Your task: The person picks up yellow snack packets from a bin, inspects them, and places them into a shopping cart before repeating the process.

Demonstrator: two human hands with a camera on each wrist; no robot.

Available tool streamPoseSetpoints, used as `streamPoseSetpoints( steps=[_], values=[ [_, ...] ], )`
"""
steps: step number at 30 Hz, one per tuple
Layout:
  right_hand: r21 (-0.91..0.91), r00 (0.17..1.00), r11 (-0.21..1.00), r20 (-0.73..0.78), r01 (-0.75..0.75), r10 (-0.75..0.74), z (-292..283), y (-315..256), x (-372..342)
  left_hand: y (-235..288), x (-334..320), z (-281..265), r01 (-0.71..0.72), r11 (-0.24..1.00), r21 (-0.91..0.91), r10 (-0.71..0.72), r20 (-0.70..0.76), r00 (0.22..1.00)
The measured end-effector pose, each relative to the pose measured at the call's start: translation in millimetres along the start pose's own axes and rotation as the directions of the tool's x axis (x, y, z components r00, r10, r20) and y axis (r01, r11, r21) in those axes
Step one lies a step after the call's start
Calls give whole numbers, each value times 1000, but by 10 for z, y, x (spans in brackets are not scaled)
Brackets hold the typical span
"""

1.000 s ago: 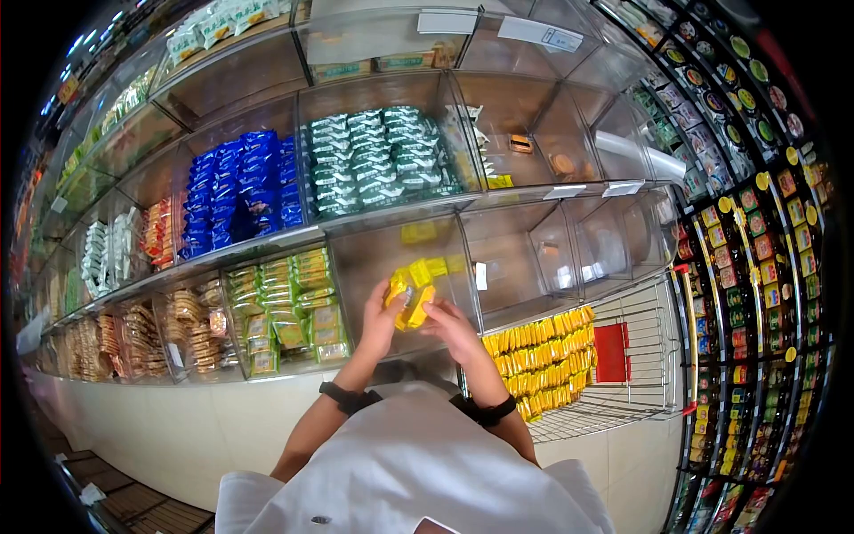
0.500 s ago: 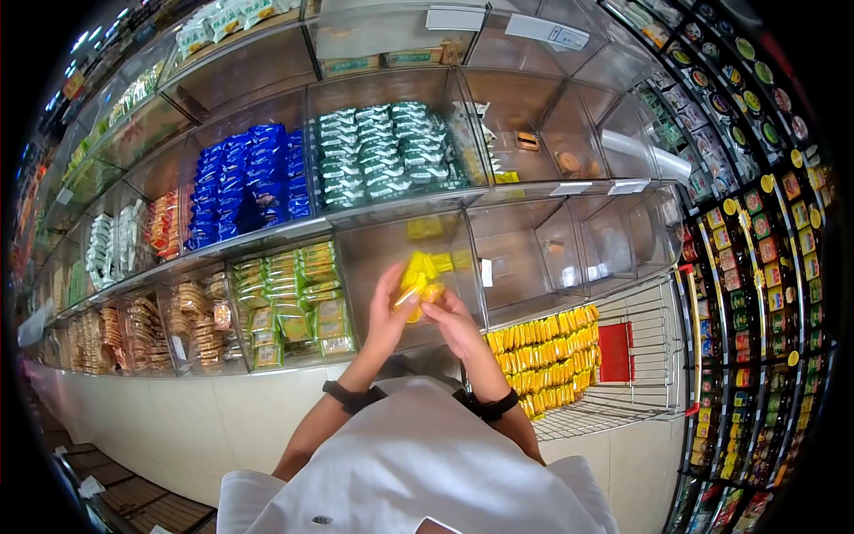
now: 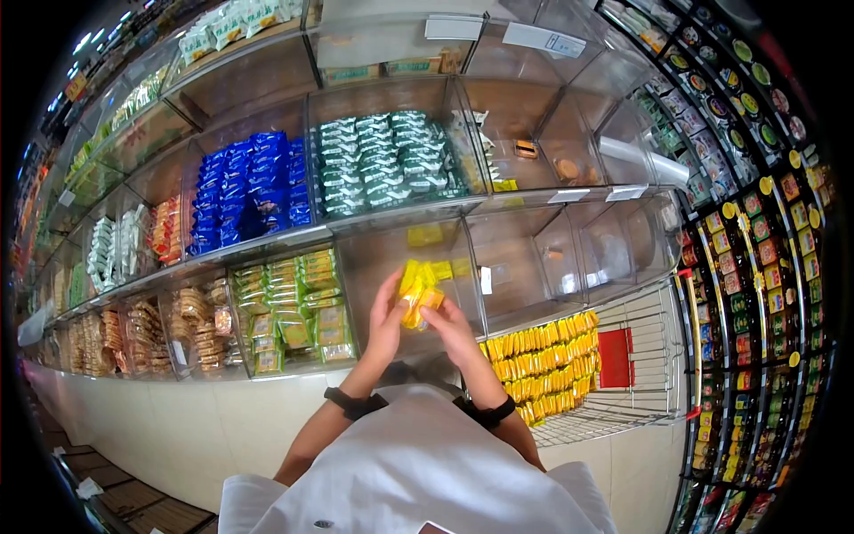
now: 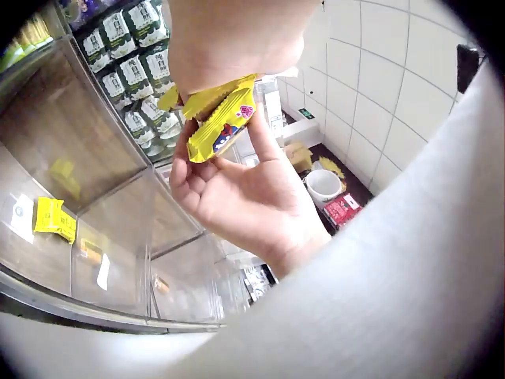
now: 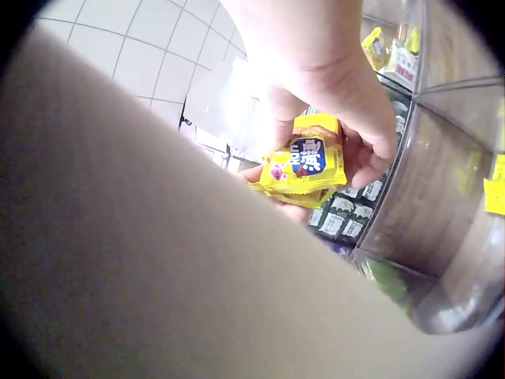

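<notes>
Glossy, smooth plastic-wrapped packets point(image 5: 308, 162)

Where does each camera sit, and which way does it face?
Head: on the head, facing forward and down at the held yellow packets; left hand, right hand and white shirt show.
Left wrist: on that wrist, facing the packets; part of left hand, right hand beyond.
Right wrist: on that wrist, facing the packets; right hand close up, part of left hand beyond.
Both wrist views share the packets and green packs.

Yellow packets point(image 3: 420, 292) — count hidden by overlap | upper shelf label point(image 3: 544, 40) — print too small
</notes>
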State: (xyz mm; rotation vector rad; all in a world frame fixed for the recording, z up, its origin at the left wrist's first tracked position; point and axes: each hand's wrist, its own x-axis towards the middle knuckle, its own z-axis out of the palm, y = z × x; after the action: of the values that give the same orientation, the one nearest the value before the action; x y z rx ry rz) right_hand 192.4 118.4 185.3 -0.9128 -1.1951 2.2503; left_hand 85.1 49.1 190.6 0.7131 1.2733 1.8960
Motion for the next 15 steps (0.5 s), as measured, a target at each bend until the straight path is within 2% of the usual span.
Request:
streamPoseSetpoints(
  steps=[8, 15],
  values=[
    [-19, 999, 999, -12, -44, 44, -29, -20, 10, -57, 25, -14, -13, 998, 59, 13, -5, 1000],
    [-66, 999, 998, -42, -19, 16, -138, 37, 83, -109, 67, -79, 11, 997, 81, -9, -29, 1000]
  ],
)
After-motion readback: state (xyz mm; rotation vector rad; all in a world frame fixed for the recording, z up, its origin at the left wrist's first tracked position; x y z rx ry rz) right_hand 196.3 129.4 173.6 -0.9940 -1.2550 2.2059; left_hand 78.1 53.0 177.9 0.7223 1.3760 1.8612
